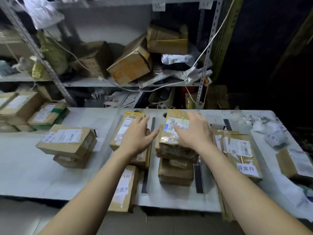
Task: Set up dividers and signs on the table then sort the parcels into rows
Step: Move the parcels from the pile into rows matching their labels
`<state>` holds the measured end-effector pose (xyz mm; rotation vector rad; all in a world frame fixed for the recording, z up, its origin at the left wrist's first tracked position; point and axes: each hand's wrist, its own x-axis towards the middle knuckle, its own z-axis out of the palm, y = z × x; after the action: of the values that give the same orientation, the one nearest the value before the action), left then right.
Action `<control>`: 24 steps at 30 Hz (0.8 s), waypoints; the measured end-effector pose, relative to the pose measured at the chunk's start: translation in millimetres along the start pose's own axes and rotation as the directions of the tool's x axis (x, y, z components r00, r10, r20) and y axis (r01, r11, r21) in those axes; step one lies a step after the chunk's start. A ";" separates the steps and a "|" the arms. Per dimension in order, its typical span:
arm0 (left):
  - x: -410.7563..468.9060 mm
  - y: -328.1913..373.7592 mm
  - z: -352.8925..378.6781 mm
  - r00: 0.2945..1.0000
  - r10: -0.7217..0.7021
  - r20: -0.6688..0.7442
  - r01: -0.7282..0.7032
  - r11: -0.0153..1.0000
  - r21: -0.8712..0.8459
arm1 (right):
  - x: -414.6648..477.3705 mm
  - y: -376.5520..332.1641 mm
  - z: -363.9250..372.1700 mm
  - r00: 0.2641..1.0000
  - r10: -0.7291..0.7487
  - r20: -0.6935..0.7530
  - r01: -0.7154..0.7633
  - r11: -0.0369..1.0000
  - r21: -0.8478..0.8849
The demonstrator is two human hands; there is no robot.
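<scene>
Shelf (81, 84) — jumbled boxes (130, 67); table (33, 175) — parcels (66, 141).

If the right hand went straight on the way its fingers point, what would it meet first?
Likely the top parcel of the middle stack: the open right hand points forward-left just over it. Whether the fingertips already touch is unclear.

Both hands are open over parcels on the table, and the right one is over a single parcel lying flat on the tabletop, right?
Not quite: the head view shows the right hand over the top parcel of a stack, not a lone one. The left hand is open too, over a parcel on the table.
</scene>
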<state>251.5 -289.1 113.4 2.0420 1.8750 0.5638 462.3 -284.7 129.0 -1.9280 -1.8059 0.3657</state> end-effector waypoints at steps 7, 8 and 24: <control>-27.3 -64.2 -87.6 0.993 -0.043 -0.106 0.080 0.924 0.373 | 10.9 -93.2 25.1 0.938 -0.319 0.138 0.340 0.926 -0.167; -33.1 -77.0 -98.5 0.991 -0.058 -0.124 0.102 0.916 0.388 | 10.3 -109.2 31.6 0.922 -0.353 0.161 0.379 0.908 -0.178; -137.0 -379.1 -274.9 0.924 -0.297 -0.239 0.374 0.831 0.411 | -45.5 -415.4 203.1 0.801 -0.520 0.295 0.587 0.779 -0.221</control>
<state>-221.4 -399.5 161.2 1.8782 2.5979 0.2188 -1.3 -288.6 160.2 -1.4500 -2.6021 0.0959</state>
